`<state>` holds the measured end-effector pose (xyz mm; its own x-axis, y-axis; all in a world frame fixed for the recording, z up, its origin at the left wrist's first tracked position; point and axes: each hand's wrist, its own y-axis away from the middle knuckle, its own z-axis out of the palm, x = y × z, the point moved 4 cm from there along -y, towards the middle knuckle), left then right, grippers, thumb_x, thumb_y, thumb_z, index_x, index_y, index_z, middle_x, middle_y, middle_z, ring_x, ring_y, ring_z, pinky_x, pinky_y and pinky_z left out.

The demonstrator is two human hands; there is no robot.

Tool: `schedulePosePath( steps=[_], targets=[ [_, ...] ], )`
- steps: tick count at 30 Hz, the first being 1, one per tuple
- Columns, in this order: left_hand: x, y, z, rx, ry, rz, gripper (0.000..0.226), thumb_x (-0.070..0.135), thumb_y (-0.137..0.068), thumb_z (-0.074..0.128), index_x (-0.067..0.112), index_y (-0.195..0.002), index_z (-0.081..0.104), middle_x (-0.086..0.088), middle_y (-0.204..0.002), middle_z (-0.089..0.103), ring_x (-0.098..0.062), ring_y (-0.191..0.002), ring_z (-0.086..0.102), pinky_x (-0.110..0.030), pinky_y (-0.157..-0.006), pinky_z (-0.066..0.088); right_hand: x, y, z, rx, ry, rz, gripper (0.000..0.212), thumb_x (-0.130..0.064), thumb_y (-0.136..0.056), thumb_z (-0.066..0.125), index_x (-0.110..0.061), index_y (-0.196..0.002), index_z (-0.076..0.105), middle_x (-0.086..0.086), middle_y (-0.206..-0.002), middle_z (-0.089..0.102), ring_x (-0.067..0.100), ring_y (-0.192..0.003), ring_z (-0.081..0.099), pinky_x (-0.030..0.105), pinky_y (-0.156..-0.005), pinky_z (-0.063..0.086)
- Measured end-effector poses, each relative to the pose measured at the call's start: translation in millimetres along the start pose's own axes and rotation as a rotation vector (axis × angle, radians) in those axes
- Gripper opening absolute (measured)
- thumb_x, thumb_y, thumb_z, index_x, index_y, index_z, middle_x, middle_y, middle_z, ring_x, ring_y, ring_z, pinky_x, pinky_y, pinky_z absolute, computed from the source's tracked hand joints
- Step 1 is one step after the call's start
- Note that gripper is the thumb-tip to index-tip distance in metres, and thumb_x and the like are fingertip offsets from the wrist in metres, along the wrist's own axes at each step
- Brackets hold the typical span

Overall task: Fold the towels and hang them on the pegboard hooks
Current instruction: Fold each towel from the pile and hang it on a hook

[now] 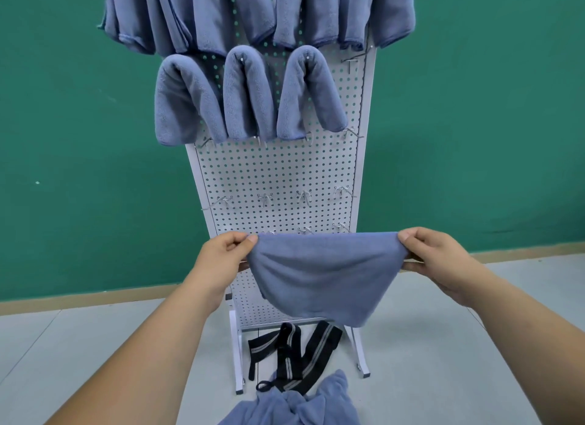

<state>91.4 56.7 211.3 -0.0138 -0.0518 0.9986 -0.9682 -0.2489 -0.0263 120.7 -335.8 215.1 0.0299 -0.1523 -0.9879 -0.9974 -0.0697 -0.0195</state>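
Head view has you mid-fold: your left hand [226, 250] and right hand [433, 253] each pinch an upper corner of the blue towel [319, 276], which sags between them, so next you likely bring the corners together, then lift to a bare hook [350, 61] above.

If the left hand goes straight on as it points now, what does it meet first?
Probably the pegboard, near its lower bare hooks; the left hand, pinching the towel, points forward at it. Depth is unclear in this one view.
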Motion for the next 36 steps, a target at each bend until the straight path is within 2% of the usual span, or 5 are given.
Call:
schedulePosePath(
  steps=[5,11,18,25,36],
  targets=[
    [-7,2,7,0.104,0.200,-0.171,0.023,0.026,-0.096,0.076,0.003,-0.100,0.074,-0.010,-0.094,0.078,-0.024,-0.081,0.068,-0.041,-0.084,0.062,2,-6,12,0.087,-0.201,0.063,0.027,-0.028,-0.103,0.065,-0.006,-0.092,0.076,0.011,-0.080,0.060,0.022,-0.079,0.057,0.043,-0.092,0.056],
    [-20,18,32,0.106,0.103,-0.255,0.009,0.012,-0.095,0.076,0.005,-0.094,0.071,-0.011,-0.094,0.076,-0.024,-0.068,0.070,-0.034,-0.062,0.061,15,-4,42,0.241,-0.161,0.147,0.022,-0.020,-0.095,0.077,0.002,-0.094,0.076,0.004,-0.065,0.070,0.016,-0.059,0.063,0.035,-0.075,0.060],
    [-22,38,73,-0.042,-0.008,-0.218,0.009,0.012,-0.094,0.076,0.005,-0.096,0.071,-0.015,-0.094,0.078,-0.028,-0.078,0.078,-0.051,-0.075,0.066,9,8,100,0.092,0.031,0.052,0.007,-0.012,-0.095,0.075,-0.005,-0.094,0.075,0.022,-0.088,0.077,0.020,-0.068,0.068,0.041,-0.081,0.066],
    [-25,44,91,-0.068,-0.042,-0.153,0.007,0.012,-0.091,0.079,0.010,-0.094,0.074,-0.008,-0.084,0.079,-0.028,-0.079,0.079,-0.043,-0.083,0.065,3,19,131,0.103,0.310,-0.142,0.006,-0.022,-0.088,0.080,-0.026,-0.084,0.077,-0.009,-0.076,0.077,0.009,-0.072,0.073,0.042,-0.081,0.063],
    [-24,48,91,-0.001,-0.002,-0.111,0.005,0.011,-0.094,0.075,0.014,-0.090,0.076,-0.006,-0.080,0.079,-0.029,-0.083,0.078,-0.049,-0.087,0.064,-8,36,141,0.169,0.496,-0.315,0.005,-0.022,-0.089,0.079,-0.028,-0.089,0.079,-0.016,-0.073,0.073,0.000,-0.070,0.068,0.028,-0.075,0.059]
  ],
)
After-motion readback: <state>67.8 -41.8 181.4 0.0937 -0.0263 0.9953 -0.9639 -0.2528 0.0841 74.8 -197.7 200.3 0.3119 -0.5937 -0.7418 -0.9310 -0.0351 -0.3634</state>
